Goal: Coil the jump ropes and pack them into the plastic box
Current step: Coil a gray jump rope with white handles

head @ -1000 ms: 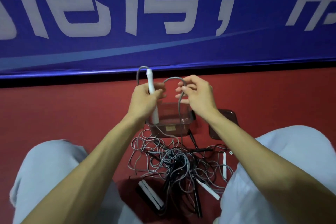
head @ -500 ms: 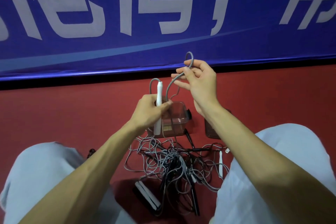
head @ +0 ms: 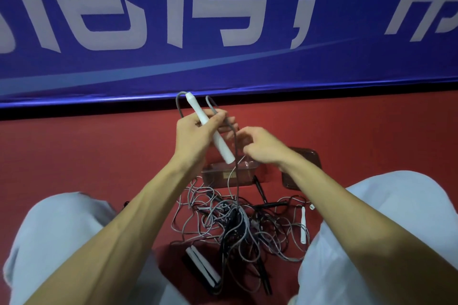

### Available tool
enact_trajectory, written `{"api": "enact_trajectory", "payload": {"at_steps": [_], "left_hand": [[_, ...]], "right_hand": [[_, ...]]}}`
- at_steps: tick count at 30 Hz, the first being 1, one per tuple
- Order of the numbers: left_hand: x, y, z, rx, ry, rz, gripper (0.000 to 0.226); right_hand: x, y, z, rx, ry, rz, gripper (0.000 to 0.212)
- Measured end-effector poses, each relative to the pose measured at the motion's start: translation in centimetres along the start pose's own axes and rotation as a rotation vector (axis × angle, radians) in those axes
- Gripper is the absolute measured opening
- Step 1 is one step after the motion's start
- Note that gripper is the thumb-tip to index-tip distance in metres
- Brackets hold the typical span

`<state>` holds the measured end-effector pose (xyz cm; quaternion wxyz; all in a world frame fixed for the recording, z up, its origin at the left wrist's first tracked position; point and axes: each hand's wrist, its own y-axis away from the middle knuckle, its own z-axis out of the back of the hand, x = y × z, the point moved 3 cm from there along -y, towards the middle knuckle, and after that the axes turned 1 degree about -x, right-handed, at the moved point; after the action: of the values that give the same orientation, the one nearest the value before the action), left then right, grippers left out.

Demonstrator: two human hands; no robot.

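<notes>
The left hand grips a tilted white jump-rope handle, with grey cord looping at its 12 o'clock. The right hand has its fingers curled beside the hanging cord; I cannot tell if they pinch it. The handle partly covers the clear plastic box. Tangled ropes lie at the box's 6 o'clock, and a lid at its 3.

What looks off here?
Jump ropes lie in one tangled heap on the floor, grey and black cords crossing, loose handles scattered. The cord hanging from the left hand runs down into that tangle.

Sports hall: red floor, blue banner (white lettering).
</notes>
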<state>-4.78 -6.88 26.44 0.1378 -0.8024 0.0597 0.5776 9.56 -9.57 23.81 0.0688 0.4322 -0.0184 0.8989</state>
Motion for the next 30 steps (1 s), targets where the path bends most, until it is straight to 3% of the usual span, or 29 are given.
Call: {"api": "enact_trajectory", "payload": {"at_steps": [2,4,7,12,19,30], "left_hand": [[-0.4,0.0,0.0,-0.005,0.087,0.012,0.009],[-0.7,0.1,0.0,0.003,0.129,0.013,0.012],[-1.1,0.1,0.1,0.010,0.164,0.003,0.011],[-1.3,-0.7,1.0,-0.014,0.127,0.025,0.022],[0.5,-0.7,0.9,0.083,-0.331,0.053,0.014],[1.3,-0.4,1.3,0.197,-0.486,0.100,0.014]], "right_hand": [[0.0,0.5,-0.8,0.169,0.244,0.023,0.019],[-0.3,0.8,-1.6,0.231,0.347,0.009,0.013],[-1.1,0.0,-1.7,0.007,0.402,-0.009,0.012],[-0.3,-0.3,0.4,-0.354,-0.014,0.077,0.025],[0.4,0.6,0.9,-0.479,-0.107,0.178,0.020],[0.4,0.7,2.1,-0.512,-0.305,0.097,0.030]]}}
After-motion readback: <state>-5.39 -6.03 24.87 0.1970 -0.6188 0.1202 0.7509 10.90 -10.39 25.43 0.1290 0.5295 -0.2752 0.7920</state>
